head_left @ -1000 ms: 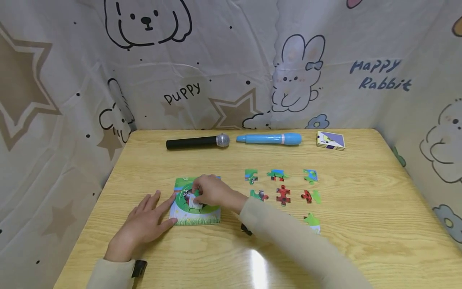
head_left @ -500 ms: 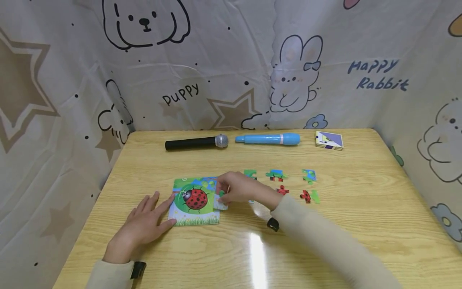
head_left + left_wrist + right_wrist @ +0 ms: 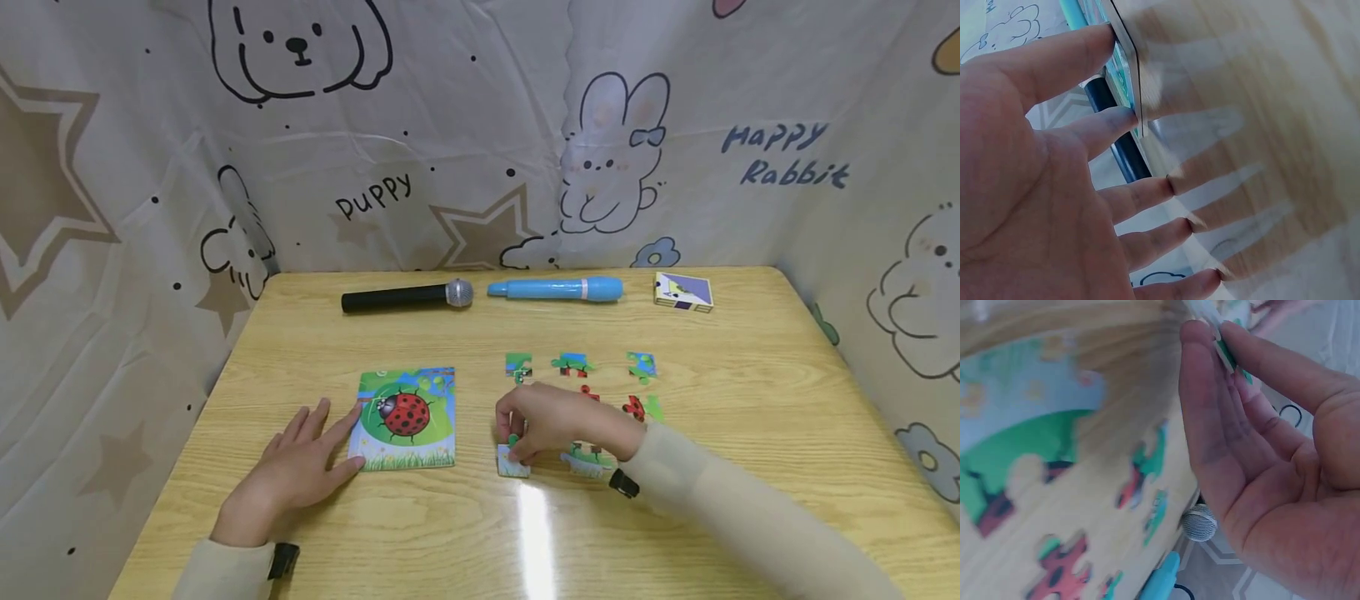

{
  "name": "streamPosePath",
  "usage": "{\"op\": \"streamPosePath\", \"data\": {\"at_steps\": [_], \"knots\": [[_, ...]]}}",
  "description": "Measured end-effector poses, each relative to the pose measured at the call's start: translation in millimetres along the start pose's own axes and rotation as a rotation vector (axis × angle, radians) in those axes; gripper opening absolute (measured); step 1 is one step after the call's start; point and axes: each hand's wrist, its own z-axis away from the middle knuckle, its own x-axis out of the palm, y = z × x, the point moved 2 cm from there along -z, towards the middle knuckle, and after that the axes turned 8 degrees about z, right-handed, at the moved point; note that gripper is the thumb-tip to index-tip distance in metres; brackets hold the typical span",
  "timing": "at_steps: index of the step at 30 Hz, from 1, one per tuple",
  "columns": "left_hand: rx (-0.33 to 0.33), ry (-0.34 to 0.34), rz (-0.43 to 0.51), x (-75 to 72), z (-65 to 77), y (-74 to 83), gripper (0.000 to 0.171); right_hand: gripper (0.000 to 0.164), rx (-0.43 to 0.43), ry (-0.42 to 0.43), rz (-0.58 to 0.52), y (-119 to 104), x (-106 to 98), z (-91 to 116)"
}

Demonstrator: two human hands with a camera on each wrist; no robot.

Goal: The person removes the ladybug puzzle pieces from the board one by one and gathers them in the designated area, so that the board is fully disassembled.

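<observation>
A square ladybug picture board [image 3: 407,417] lies flat on the left of the table. My left hand [image 3: 292,467] rests beside it with fingers spread; thumb and index finger touch its left edge, as the left wrist view shows at the board's thin side [image 3: 1135,81]. Right of the board, my right hand [image 3: 547,419] pinches a puzzle piece [image 3: 513,462], pale blue with a green tab, between thumb and fingers. In the right wrist view the held piece [image 3: 1207,314] appears edge-on at the fingertips. That hand and its sleeve partly cover several loose pieces.
Loose pieces lie in rows around the right hand, including a top-left piece [image 3: 518,364], a top-middle piece [image 3: 573,363] and a top-right piece [image 3: 642,365]. Along the back edge are a black microphone [image 3: 397,298], a blue microphone [image 3: 555,289] and a card box [image 3: 683,292].
My right hand has carried the puzzle piece from over the ladybug board rightward to the near-left corner of the loose pieces. The board is uncovered; my left hand has stayed put.
</observation>
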Motion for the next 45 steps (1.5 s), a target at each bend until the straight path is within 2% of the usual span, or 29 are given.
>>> {"op": "streamPosePath", "data": {"at_steps": [3,10,19,25,31,32,34,37,38,41,45], "knots": [[0.0,-0.004,-0.001,-0.7,-0.1,-1.1,0.079,0.02,0.007,0.028,0.049,4,6,0],[0.003,-0.008,0.005,-0.3,0.8,-2.6,0.079,0.017,-0.054,0.097,0.174,5,13,-2],[0.017,0.008,0.0,-4.4,1.3,-4.2,0.08,0.024,-0.131,0.184,0.411,-6,20,-2],[0.08,0.055,0.006,-4.5,1.8,-4.5,0.079,0.024,-0.14,0.208,0.37,1,19,8],[0.137,0.133,0.01,-10.0,4.6,-5.0,0.073,0.015,-0.157,0.304,0.327,16,-3,34],[0.147,0.164,-0.005,-12.9,4.7,-5.0,0.068,0.014,-0.152,0.319,0.332,19,-8,39],[0.196,0.27,-0.048,-20.6,5.0,-4.6,0.053,0.012,-0.136,0.347,0.343,24,-18,50],[0.298,0.5,-0.118,-35.2,7.4,-2.1,0.022,0.011,-0.096,0.391,0.368,31,-34,67],[0.338,0.576,-0.136,-39.9,9.0,-0.2,0.019,0.01,-0.076,0.409,0.378,33,-40,73],[0.437,0.75,-0.167,-51.9,16.7,7.0,0.033,0.012,-0.033,0.496,0.451,38,-57,94],[0.544,0.889,-0.193,-63.0,26.4,17.7,0.034,0.018,0.01,0.645,0.571,42,-74,120]]}}
